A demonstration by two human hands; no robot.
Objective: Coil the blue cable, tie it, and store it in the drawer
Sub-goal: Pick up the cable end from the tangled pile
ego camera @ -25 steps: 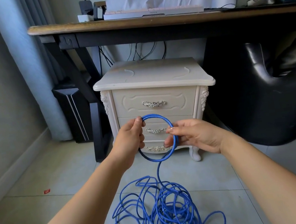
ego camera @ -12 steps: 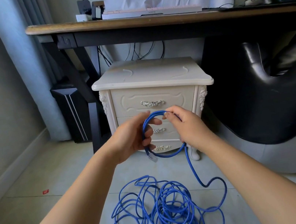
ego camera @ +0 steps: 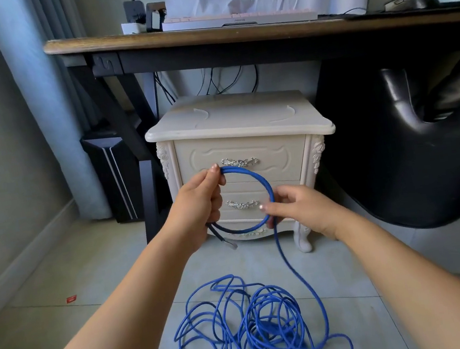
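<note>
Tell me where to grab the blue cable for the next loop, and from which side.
Take the blue cable on its free strand just below the right hand, coming from the right. There it hangs single and nearly straight, apart from the tangled pile on the floor. The left hand holds the loop.

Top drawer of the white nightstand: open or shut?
Shut. The top drawer front sits flush in the nightstand, no gap showing.

Right hand [ego camera: 302,208] slid down the blue cable [ego camera: 256,177], widening its loop.
</note>
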